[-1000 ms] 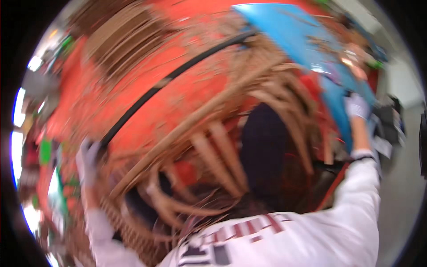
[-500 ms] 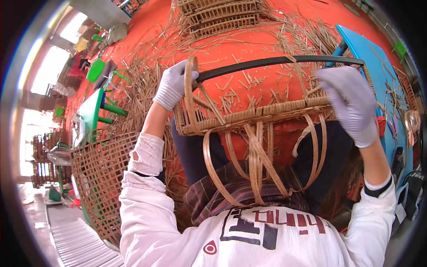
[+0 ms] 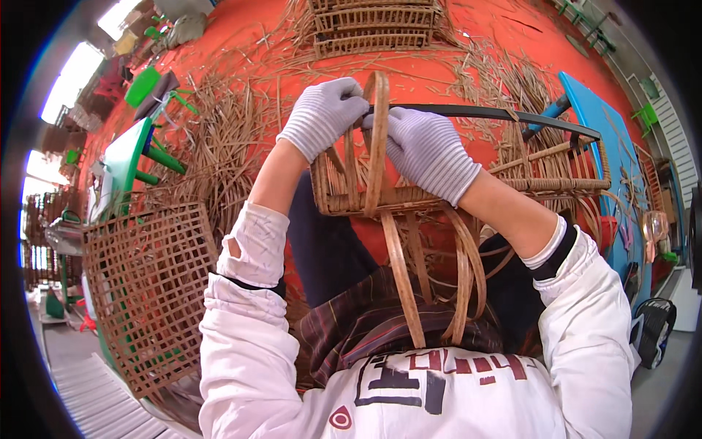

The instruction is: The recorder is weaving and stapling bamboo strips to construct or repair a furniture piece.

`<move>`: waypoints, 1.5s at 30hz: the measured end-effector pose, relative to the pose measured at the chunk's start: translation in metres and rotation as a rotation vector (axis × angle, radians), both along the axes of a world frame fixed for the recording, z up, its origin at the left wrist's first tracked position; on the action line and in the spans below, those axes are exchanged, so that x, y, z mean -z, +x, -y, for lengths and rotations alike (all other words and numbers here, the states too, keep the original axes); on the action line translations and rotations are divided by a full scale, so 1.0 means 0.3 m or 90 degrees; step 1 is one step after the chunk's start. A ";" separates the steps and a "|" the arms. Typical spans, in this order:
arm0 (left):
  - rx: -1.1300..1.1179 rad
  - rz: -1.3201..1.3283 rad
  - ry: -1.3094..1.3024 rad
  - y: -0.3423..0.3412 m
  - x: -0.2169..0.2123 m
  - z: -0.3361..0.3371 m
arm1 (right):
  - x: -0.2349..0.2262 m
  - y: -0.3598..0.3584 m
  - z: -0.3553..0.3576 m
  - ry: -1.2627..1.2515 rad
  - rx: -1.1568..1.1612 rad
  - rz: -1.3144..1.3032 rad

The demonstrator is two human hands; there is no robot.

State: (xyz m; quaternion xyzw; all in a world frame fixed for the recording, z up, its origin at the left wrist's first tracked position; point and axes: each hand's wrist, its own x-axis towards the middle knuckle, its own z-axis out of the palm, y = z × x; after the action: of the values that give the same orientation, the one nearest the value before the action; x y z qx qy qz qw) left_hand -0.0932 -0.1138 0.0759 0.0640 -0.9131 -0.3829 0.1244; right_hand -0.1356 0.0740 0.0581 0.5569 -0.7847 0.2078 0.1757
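In front of me is an open wicker basket frame (image 3: 541, 186) with a woven rim and long rattan strips (image 3: 401, 282) hanging down in loops. A flat dark bar (image 3: 468, 111) runs along its far side. An upright rattan loop (image 3: 378, 146) stands near its left end. My left hand (image 3: 325, 117), in a pale ribbed glove, is closed at the bar's left end. Beside it my right hand (image 3: 431, 150), gloved alike, has its bent fingers against the bar behind the upright loop. What its fingertips pinch is hidden.
Stacked wicker trays (image 3: 373, 29) stand at the far side of the red floor (image 3: 248, 36), among scattered cane strips (image 3: 227, 139). An openwork woven panel (image 3: 150, 293) leans at left near a green table (image 3: 126, 164). A blue table (image 3: 596, 117) stands at right.
My right hand has moved left from the bar's right end to join my left hand at its left end. The view has shifted, and the basket frame appears slightly farther right.
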 end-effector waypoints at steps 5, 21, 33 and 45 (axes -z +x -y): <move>-0.002 0.063 -0.040 -0.014 -0.007 0.012 | -0.016 0.026 0.057 0.033 0.076 0.091; 0.003 0.028 -0.043 -0.012 0.014 0.010 | 0.029 -0.024 0.043 -0.029 0.018 0.055; 0.002 0.005 -0.021 -0.022 0.033 0.029 | -0.013 0.005 0.001 -0.143 0.071 0.344; 0.009 -0.043 -0.020 -0.007 0.024 0.007 | -0.019 -0.042 -0.020 0.036 -0.149 -0.208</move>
State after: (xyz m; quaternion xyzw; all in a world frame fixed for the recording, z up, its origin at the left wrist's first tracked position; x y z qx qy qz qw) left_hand -0.0952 -0.1158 0.0689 0.0424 -0.9147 -0.3714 0.1537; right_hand -0.1482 0.0802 0.0639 0.6755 -0.6812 0.1114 0.2593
